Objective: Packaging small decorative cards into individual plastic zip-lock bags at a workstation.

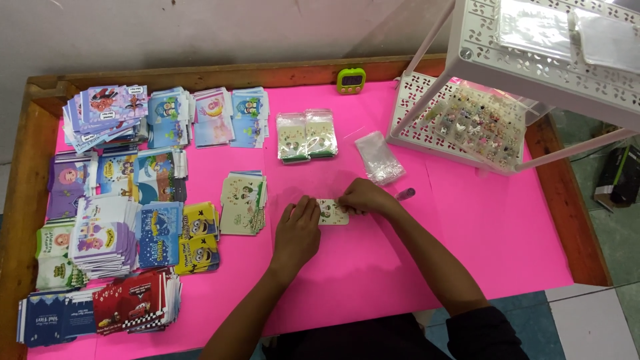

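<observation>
1. Small card (333, 212), pale green with cartoon figures, one in hand; it lies flat on the pink table sheet (373, 267) near the middle, between both hands.
2. Left hand (297, 232): palm down on the sheet, fingers together, fingertips touching the card's left edge. Not clamped on it.
3. Right hand (363, 197): fingers pinched together on the card's far right corner; what sits under the fingertips is hidden.
4. Purple pen-like object (405, 194): one, just right of the right hand.
5. Clear plastic bag (379, 157): one, crumpled, far of the right hand.
6. Bagged card packs (307, 135): two, side by side, far of the card.
7. Loose stack of matching green cards (243, 203): one, left of the left hand, near but apart.
8. Printed card stacks (120, 200): many, in mixed colours, filling the left side of the table; exact count cannot be told.
9. Green timer (351, 80): one, on the far wooden rim.
10. White perforated rack (533, 60): one, far right, with a clear tray of small charms (477, 127) on its lower shelf.
</observation>
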